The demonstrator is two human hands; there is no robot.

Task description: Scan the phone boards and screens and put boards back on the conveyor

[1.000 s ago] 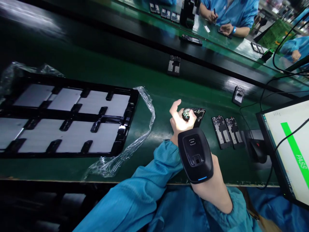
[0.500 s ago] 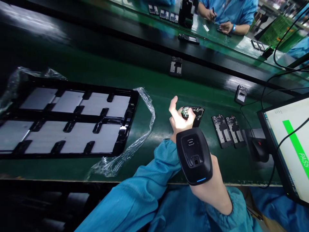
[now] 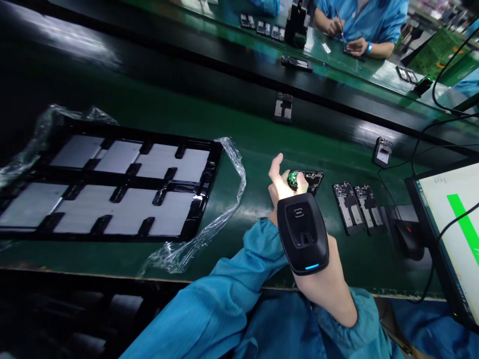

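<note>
My left hand [image 3: 279,187] pinches a black phone frame [image 3: 313,178] with a green circuit board at its near end, holding it just above the green bench; the index finger sticks up. My right hand [image 3: 331,286] sits right behind it with a black scanner [image 3: 303,232] strapped to its back, blue light lit. The scanner hides the right fingers. Both sleeves are blue.
A black tray [image 3: 211,164] of grey plates lies left, with loose plastic wrap [image 3: 234,199] at its edge. Two phone frames [image 3: 348,207] lie right of my hands, then a mouse [image 3: 407,239] and a monitor [image 3: 449,224]. More frames [image 3: 283,107] sit on the belt. A co-worker [image 3: 359,20] works opposite.
The view has shifted slightly, so everything sits a little further right and lower. Both hands keep the same pose, the left still holding the phone frame.
</note>
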